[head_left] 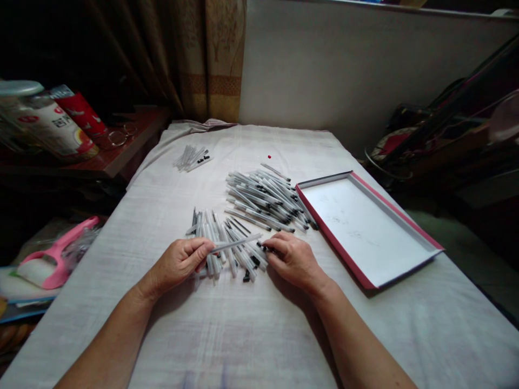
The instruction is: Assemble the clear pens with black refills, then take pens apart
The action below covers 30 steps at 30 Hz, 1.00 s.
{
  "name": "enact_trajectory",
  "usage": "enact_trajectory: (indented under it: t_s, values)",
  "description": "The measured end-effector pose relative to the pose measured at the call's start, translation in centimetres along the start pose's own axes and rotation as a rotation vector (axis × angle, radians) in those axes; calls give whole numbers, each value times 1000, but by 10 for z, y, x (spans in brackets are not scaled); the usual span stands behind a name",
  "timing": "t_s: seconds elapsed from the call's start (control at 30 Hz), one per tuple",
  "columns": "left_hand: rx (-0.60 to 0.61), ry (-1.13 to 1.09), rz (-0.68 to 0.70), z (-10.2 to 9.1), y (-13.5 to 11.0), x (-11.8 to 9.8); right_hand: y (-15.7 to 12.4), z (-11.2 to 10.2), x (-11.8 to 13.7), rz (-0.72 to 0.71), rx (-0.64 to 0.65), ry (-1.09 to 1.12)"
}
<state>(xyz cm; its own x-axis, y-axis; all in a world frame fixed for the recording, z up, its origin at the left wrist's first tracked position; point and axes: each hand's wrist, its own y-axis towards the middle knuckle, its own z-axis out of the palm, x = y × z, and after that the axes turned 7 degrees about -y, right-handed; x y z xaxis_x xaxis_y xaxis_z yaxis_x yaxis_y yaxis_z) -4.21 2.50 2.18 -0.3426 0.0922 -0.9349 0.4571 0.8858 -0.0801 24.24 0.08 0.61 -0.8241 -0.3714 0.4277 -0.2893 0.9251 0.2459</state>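
Note:
My left hand (184,262) pinches a translucent pen barrel (239,244), which points right over a loose pile of pen parts (221,232). Clear barrels, dark refills and a few black caps make up this pile; one black cap (246,276) lies at its near edge. At the pile's right side my right hand (294,259) has thumb and fingers closed around a small black pen piece (264,248), partly hidden by the fingertips. Beyond it lies a larger heap of pens (263,197) with black ends.
A shallow red-edged box lid (365,232) lies at the right. Farther back are a small group of clear barrels (190,156) and a red bit (270,156). Left of the cloth-covered table (243,335) stand a jar (52,127), glasses (117,138) and a pink-handled item (60,259).

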Motion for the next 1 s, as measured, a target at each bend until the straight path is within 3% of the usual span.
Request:
enact_trajectory:
  t_s: [0.1,0.27,0.6,0.8,1.0]
  values:
    - [4,33,6,-1,0,1,0,-1,-1,15,15,88]
    - [8,61,12,1,-1,-3,2,-1,-1,89,-106,332]
    - [41,116,35,-1,-1,-6,5,-1,7,289,-150,714]
    - [-242,89,-10,-23,-2,-2,9,-7,-8,541,-450,877]
    - [-480,120,-54,-36,0,3,9,-2,-9,534,-590,736]
